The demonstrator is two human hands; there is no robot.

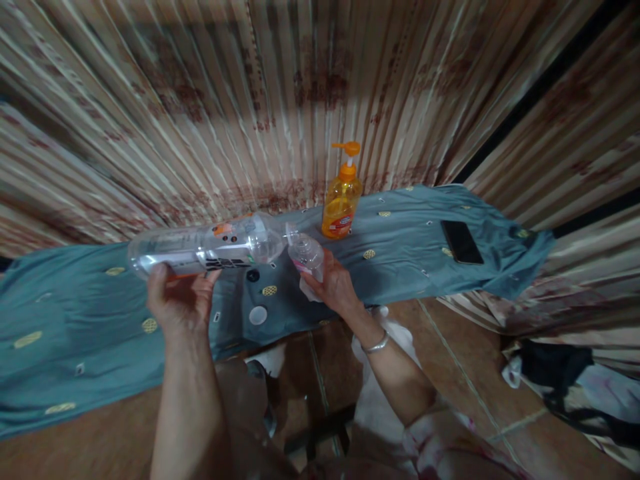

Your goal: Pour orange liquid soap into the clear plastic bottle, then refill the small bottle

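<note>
My left hand (183,297) is closed around a large clear plastic bottle (220,247), which lies almost level with its neck toward the right. A smaller clear bottle (306,255) is gripped in my right hand (333,283), tilted so its mouth meets the mouth of the large one. Whether liquid runs between them I cannot tell. Below the bottles, a dark round cap (253,275) and a white round cap (258,315) lie on the cloth. Behind my right hand stands an orange pump bottle (342,203), upright.
A teal cloth with pineapple prints (400,267) covers the narrow surface. Toward its right end lies a black phone (461,242). A pleated curtain (280,100) hangs right behind. On the tiled floor (450,353), dark and white fabric items (565,380) lie at the lower right.
</note>
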